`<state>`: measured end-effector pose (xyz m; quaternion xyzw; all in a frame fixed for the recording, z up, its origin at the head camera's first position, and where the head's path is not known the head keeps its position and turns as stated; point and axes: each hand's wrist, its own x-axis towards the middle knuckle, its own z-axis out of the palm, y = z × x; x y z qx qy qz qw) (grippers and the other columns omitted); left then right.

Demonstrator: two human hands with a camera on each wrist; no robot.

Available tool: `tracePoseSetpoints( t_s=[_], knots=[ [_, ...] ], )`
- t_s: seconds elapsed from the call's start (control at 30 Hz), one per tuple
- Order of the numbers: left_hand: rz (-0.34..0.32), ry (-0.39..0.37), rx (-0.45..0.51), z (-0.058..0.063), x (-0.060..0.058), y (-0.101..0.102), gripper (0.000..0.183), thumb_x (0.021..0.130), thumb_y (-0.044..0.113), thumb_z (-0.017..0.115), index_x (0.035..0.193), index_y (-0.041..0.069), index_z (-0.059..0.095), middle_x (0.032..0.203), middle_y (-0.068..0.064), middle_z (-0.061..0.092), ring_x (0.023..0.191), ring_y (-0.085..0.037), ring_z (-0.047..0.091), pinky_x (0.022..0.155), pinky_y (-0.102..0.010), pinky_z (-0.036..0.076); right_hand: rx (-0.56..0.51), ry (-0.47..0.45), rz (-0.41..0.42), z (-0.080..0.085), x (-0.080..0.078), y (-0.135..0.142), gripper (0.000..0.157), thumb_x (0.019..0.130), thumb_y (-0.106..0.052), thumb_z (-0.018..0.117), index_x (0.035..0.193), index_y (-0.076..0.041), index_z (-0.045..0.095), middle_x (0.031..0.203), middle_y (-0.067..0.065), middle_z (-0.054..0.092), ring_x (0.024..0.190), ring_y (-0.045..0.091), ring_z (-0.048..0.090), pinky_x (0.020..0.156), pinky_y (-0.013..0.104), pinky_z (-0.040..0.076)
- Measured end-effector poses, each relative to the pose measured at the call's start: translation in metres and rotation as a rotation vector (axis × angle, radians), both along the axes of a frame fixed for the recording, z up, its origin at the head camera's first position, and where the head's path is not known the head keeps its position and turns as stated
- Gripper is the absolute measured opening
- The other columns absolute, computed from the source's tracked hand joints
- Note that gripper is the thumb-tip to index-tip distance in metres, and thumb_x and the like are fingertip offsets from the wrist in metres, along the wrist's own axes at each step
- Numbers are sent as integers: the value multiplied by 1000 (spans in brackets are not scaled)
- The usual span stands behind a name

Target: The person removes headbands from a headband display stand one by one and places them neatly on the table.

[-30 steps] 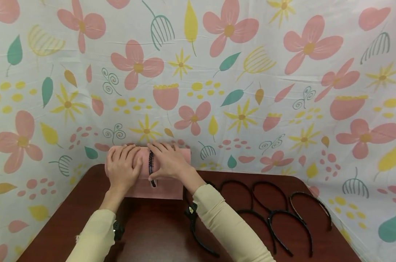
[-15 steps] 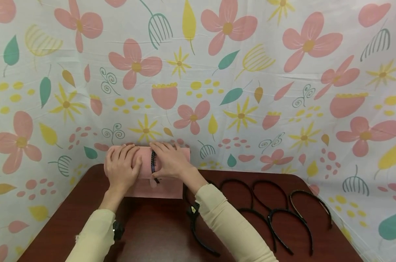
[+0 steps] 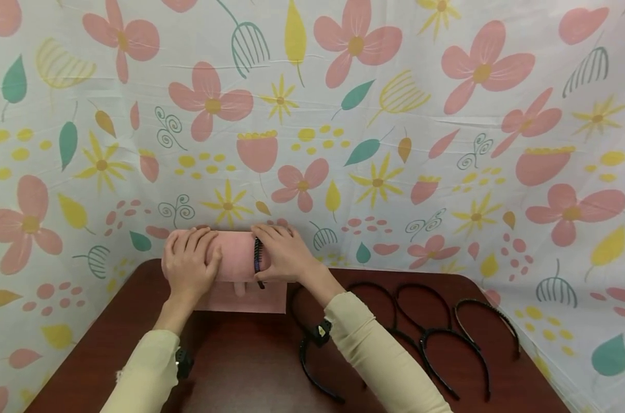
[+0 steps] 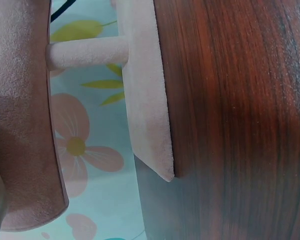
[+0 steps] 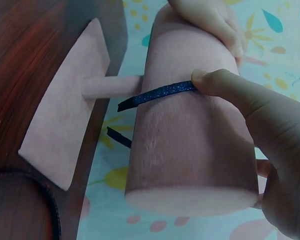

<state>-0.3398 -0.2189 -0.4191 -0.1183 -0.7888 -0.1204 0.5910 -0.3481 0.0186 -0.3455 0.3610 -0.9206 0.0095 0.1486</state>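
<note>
A pink plush headband stand [image 3: 232, 252], a thick roll on a short post over a flat base [image 5: 65, 110], stands at the table's back left. Around its roll sits a dark headband with a glittery blue band [image 5: 162, 93] and teeth along it, its two ends sticking out below. My left hand [image 3: 188, 261] grips the left end of the roll, fingers bent over the top. My right hand [image 3: 283, 252] holds the headband, thumb on its near side in the right wrist view, with fingers reaching over the roll's far side. The band is now right of the roll's middle.
Several dark headbands [image 3: 457, 396] lie on the right part of the reddish-brown table [image 3: 240, 361], some overlapping. One headband [image 3: 319, 384] lies beside my right forearm. A floral cloth [image 3: 343, 115] hangs close behind the stand.
My right hand has slid the headband to the right along the roll, away from my left hand. The left hand keeps its place on the stand.
</note>
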Motion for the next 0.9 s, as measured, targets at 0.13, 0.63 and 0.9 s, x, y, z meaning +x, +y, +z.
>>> tracePoseSetpoints(
  t_s=[0.13,0.63,0.9],
  knots=[
    [-6,-9,10,0,1,1,40,92,39,52,110,11,73,116,-11,71,113,-36,60,107,-59,34,-10,-33,9,1,0,9,109,74,-66,75,159,-21,23,162,-3,30,147,25,33,118,54,28],
    [-17,13,19,0,1,2,39,92,38,52,109,10,73,114,-12,71,112,-38,61,107,-59,34,-35,-21,-1,1,2,43,110,73,-64,77,158,-18,25,162,2,33,144,27,38,117,55,29],
    [-28,40,23,0,0,3,38,91,36,54,109,9,74,113,-12,72,110,-39,61,106,-60,35,-82,-23,25,-2,4,61,107,75,-58,79,158,-15,26,160,5,35,143,31,38,116,57,29]
  ],
)
